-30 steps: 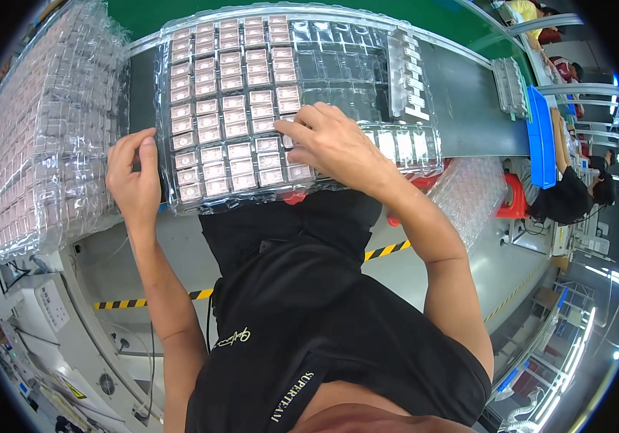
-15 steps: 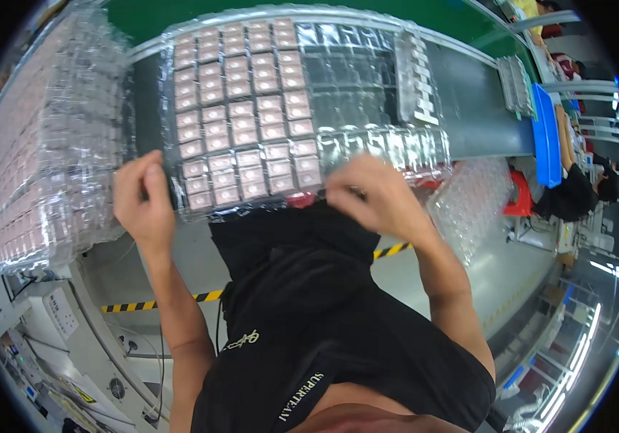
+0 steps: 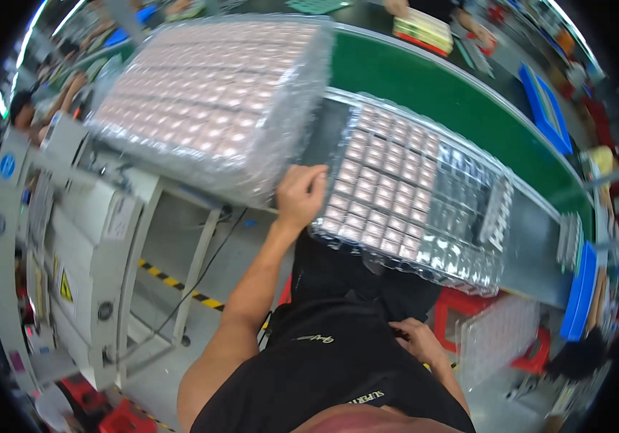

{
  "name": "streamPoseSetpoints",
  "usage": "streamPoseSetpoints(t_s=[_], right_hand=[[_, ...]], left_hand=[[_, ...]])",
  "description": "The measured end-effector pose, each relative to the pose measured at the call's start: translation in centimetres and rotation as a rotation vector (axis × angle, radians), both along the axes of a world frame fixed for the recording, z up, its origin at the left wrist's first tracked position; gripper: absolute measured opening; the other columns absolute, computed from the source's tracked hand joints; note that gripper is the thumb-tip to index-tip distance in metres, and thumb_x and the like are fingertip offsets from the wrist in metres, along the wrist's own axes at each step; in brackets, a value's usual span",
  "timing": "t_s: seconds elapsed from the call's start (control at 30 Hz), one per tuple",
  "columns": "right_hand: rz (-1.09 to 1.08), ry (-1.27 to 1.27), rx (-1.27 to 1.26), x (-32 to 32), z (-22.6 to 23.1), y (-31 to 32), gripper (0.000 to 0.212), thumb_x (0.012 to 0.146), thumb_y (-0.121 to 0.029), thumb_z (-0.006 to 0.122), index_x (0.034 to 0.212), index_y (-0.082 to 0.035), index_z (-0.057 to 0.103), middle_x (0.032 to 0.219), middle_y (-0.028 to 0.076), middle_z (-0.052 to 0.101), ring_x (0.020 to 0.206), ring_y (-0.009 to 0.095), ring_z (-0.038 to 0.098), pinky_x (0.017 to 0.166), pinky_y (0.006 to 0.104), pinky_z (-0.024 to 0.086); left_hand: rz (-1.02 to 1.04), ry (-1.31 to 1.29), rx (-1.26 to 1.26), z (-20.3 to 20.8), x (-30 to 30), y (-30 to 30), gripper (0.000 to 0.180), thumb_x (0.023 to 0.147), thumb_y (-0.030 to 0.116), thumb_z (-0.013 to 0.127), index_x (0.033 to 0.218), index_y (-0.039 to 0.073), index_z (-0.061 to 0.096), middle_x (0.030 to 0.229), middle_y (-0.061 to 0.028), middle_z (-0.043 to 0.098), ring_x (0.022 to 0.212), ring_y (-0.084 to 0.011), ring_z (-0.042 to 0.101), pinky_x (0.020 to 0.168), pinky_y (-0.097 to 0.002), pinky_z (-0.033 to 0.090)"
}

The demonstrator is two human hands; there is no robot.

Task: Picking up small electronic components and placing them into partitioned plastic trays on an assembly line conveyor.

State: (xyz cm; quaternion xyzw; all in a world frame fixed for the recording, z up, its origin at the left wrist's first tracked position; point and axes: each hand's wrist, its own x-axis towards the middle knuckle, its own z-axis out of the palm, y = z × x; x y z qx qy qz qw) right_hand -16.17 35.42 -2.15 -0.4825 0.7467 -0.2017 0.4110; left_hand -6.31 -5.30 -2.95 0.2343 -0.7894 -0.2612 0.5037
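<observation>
My left hand [image 3: 301, 195] is beside the left edge of a clear plastic tray [image 3: 462, 189], in the gap between it and a tall wrapped stack of trays [image 3: 291, 119]. Its fingers are curled in, and nothing shows in them. Rows of small pinkish square pieces [image 3: 385, 184] fill the left part of the clear tray; its right compartments hold none. On the tray's right side lies a narrow strip [image 3: 495, 213] of clear plastic with pale parts. Low at my waist, my right hand [image 3: 419, 342] is against my black shirt, fingers loosely apart, holding nothing that I can see.
A green conveyor belt [image 3: 410, 90] runs behind the bench. Blue bins [image 3: 578, 296] stand at the right, with a red stool [image 3: 454, 314] and clear trays [image 3: 497, 339] below. A white machine frame [image 3: 93, 267] is at left. A co-worker's hands [image 3: 477, 29] are across the belt.
The view has swung left, bringing the wrapped stack further in. My right hand has dropped from the tray's front edge to my waist. My left hand stays near the tray's left edge.
</observation>
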Motion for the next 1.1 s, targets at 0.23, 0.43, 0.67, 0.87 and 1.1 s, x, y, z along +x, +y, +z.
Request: streamPoseSetpoints(t_s=[0.23,0.43,0.67,0.87,1.1], right_hand=[[0.062,-0.021,0.009,-2.0,-0.6,-2.1,0.047,0.075,-0.006,0.075,0.120,-0.003,0.063,0.108,0.017,0.063,0.094,0.034,0.064,0.082,0.0375,0.053],[0.113,0.154,-0.191,-3.1,-3.9,-3.6,0.028,0.079,-0.006,0.073,0.105,0.001,0.066,0.099,0.014,0.066,0.092,0.028,0.064,0.078,0.0348,0.053],[-0.833,-1.213,-0.088,-5.0,-2.6,-1.1,0.019,0.100,-0.018,0.053,0.093,-0.003,0.061,0.090,0.009,0.065,0.062,0.014,0.059,0.058,0.0246,0.047],[-0.369,-0.500,0.253,-5.9,-3.8,-2.0,0.015,0.094,-0.010,0.060,0.107,-0.004,0.063,0.080,0.003,0.063,0.061,0.007,0.055,0.055,0.0216,0.045],[0.077,-0.286,0.246,-6.2,-2.4,-5.5,0.030,0.083,-0.015,0.073,0.109,-0.001,0.068,0.083,0.006,0.068,0.075,0.011,0.064,0.069,0.0264,0.051]], left_hand=[[0.014,0.115,-0.046,-0.1,-0.5,0.0,0.007,0.081,0.006,0.067,0.087,0.005,0.070,0.076,-0.0090,0.067,0.069,-0.0283,0.062,0.061,-0.0377,0.050],[0.027,0.056,-0.032,-0.2,-0.5,0.3,0.006,0.080,0.005,0.066,0.086,0.005,0.069,0.076,-0.0089,0.067,0.070,-0.0282,0.062,0.061,-0.0375,0.051],[0.070,0.047,-0.037,-0.2,-0.4,0.3,0.005,0.081,0.004,0.065,0.084,0.004,0.069,0.079,-0.0096,0.069,0.067,-0.0290,0.062,0.061,-0.0380,0.052],[0.087,0.041,-0.027,-0.3,-0.6,0.3,0.003,0.080,0.006,0.066,0.081,0.006,0.068,0.077,-0.0090,0.067,0.068,-0.0278,0.061,0.060,-0.0377,0.051],[0.085,0.054,-0.007,-0.4,-0.5,0.4,0.005,0.080,0.005,0.064,0.081,0.004,0.069,0.077,-0.0101,0.068,0.072,-0.0287,0.064,0.064,-0.0383,0.052]])
